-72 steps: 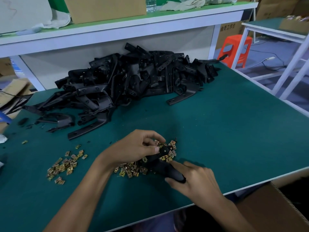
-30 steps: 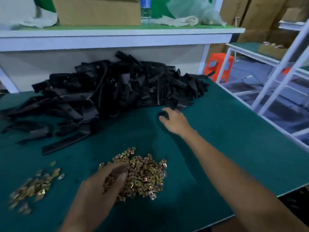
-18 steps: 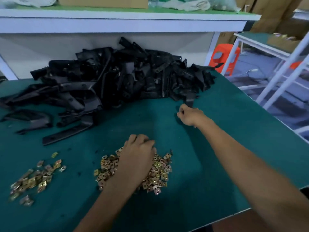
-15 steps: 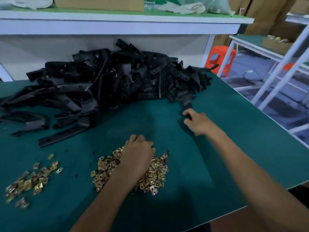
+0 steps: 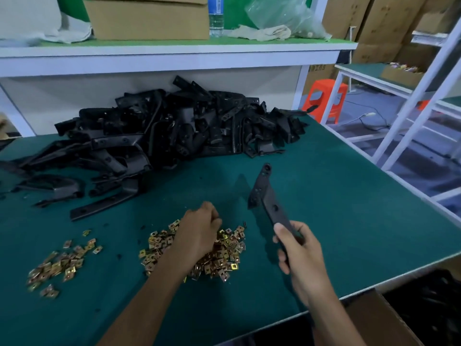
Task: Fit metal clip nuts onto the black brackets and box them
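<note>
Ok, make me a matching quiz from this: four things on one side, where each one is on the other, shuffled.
1 single bracket
2 water bottle
3 orange stool
4 left hand

A on the shelf
B on the bigger heap of clips
C in the right hand
D on the floor past the table

Pairs: 1-C, 2-A, 3-D, 4-B

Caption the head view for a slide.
Right hand grips a long flat black bracket; left hand rests on the larger pile of brass-coloured metal clip nuts.
</note>
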